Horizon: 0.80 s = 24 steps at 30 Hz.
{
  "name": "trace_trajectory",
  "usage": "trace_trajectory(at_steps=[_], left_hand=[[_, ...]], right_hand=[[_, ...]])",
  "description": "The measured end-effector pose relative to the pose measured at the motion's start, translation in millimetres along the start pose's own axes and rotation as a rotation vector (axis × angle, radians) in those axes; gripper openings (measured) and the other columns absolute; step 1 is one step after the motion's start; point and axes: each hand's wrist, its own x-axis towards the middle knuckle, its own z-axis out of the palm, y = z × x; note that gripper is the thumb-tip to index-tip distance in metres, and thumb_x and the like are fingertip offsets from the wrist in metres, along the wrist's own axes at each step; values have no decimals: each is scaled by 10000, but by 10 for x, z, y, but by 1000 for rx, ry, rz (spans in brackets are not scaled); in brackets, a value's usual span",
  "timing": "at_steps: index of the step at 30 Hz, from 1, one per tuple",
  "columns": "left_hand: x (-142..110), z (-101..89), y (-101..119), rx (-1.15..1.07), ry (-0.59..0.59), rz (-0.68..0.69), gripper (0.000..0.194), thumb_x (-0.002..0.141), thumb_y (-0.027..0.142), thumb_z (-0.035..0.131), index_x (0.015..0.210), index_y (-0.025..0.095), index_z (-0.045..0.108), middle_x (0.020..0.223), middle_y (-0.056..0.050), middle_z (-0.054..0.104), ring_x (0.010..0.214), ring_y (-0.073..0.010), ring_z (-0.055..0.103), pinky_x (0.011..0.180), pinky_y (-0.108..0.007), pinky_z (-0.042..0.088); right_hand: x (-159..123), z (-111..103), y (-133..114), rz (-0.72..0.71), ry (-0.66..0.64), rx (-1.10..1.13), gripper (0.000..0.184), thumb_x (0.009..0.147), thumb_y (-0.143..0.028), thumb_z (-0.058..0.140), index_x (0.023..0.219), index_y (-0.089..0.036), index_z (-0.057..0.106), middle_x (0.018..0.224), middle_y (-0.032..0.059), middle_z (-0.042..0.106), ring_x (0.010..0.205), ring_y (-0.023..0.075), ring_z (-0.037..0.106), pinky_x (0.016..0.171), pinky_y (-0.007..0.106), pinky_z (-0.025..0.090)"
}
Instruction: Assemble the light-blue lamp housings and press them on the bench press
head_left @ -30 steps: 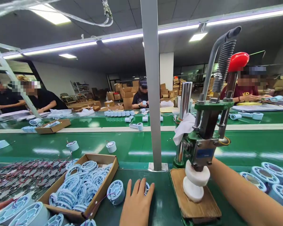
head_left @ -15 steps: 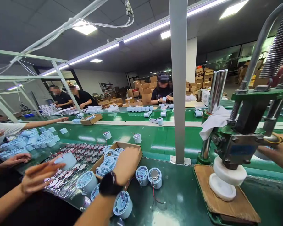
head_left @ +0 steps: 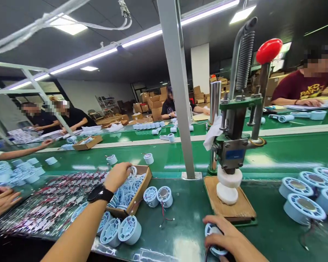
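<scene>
My left hand (head_left: 117, 176), with a black watch on the wrist, reaches over a cardboard box (head_left: 139, 204) of light-blue plastic rings. Its fingers are pinched on a pale ring (head_left: 133, 171) at the far side of the box. At the lower right, my right hand (head_left: 229, 238) grips a round light-blue housing (head_left: 213, 230) with a silver disc in it, resting on the green table in front of the hand press (head_left: 232, 153). Between my hands stand a spoked blue housing (head_left: 150, 197) and one with a silver disc and red-black wires (head_left: 165, 197).
Several wired housings (head_left: 304, 208) stand at the right. Flat metal parts with wires (head_left: 57, 196) cover the table's left side, near a co-worker's hands (head_left: 2, 202). A grey post (head_left: 177, 91) rises behind the table. Beyond runs a green conveyor (head_left: 276, 153).
My right hand has left the press lever and come down onto a housing. My left hand has lifted slightly in the box and shows a ring. The view has turned right.
</scene>
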Motion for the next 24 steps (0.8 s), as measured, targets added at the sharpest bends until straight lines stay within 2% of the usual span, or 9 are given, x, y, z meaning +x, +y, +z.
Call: trace_trajectory(at_steps=[2,5,8,10,12,14,18,22,24], left_hand=[[-62,-71,59,-33,103,-53,269,954,211,489,1148,88,629,1119,-138,673,1084,-266,617,1000,-475,446],[-398,5,445,-119,149,-45,360,927,224,451,1198,64,626,1161,-167,670,1077,-293,621,969,-428,464],[-952,331,1116,-262,-1,136,280,887,269,529,1116,227,685,1031,-21,712,948,-195,662,873,-294,515],[-1290,604,1530,-422,-183,263,271,883,200,499,1052,248,706,991,-20,697,945,-197,654,889,-326,516],[-1510,845,1782,-487,-204,272,287,909,193,462,1072,217,697,1039,-66,662,994,-228,630,906,-380,515],[-1613,1021,1847,-540,-153,267,304,938,226,447,1142,204,671,1116,-98,629,1059,-245,599,937,-407,507],[-1699,1224,1729,-629,-50,338,407,916,260,533,1319,302,570,1335,-64,563,1234,-252,506,1049,-424,454],[-1771,1300,1769,-516,38,293,703,766,233,718,1416,333,470,1435,-55,505,1295,-333,437,1074,-543,402],[-1772,1290,1832,-485,31,252,719,744,240,736,1412,311,479,1378,-72,550,1239,-342,474,1025,-547,437]], right_hand=[[0,-11,76,-15,-25,-15,462,629,-53,520,975,-290,715,1395,37,498,1308,223,498,1091,371,421],[-47,71,144,-68,114,-22,245,732,-116,578,883,-259,708,1351,44,536,1263,220,528,1050,364,469],[-104,212,166,-111,266,-35,256,773,-152,617,999,-251,684,1303,67,571,1205,200,567,1015,315,499],[-150,279,184,-63,328,-25,439,745,-104,601,1165,-230,615,1352,94,524,1245,185,545,1040,279,479],[-211,302,215,-22,353,-3,540,712,-72,579,1235,-204,552,1367,113,491,1260,168,536,1045,234,465],[-283,287,250,-41,349,6,564,694,-57,560,1238,-203,528,1345,102,503,1248,153,545,1040,205,459],[-410,226,289,-89,332,-46,606,734,-67,554,1310,-230,459,1374,79,509,1298,157,505,1086,240,433],[-479,222,322,-41,303,-124,693,742,-80,585,1390,-219,382,1420,110,464,1323,174,495,1055,227,463],[-509,223,350,-16,292,-139,723,729,-70,577,1406,-206,363,1411,127,464,1318,185,504,1036,224,478]])
